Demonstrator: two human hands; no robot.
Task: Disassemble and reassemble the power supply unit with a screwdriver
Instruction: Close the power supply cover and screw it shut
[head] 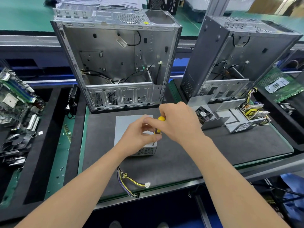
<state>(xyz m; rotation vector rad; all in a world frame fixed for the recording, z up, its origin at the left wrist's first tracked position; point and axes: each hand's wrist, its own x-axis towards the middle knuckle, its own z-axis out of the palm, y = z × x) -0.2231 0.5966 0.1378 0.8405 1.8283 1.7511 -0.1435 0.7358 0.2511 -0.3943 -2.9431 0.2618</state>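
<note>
Power supply unit (pixel 126 129): a grey metal box lying flat on the black mat (pixel 213 153), just in front of the open computer case (pixel 118 60); its mesh side faces me.
Screwdriver (pixel 158 127): yellow and black handle, held nearly upright, its thin shaft coming down to the near right corner of the unit's top (the tip itself is too small to make out).
My right hand (pixel 179 122): fingers wrapped shut around the screwdriver handle from the right, the yellow cap showing above my grip.
My left hand (pixel 139 137): resting on the unit's top, thumb and fingers pinched together around the lower handle and shaft.
Cable bundle (pixel 130 183): yellow, purple and black wires trailing from the unit toward me across the mat, ending in a white connector (pixel 147 185).
Second case (pixel 238 60): stands to the right, also open.
Opened power supply (pixel 246 116): on the mat's right side, cover off, circuit board exposed, a small fan (pixel 204 114) beside it.
Motherboard (pixel 14 99): at the far left, off the mat.
</note>
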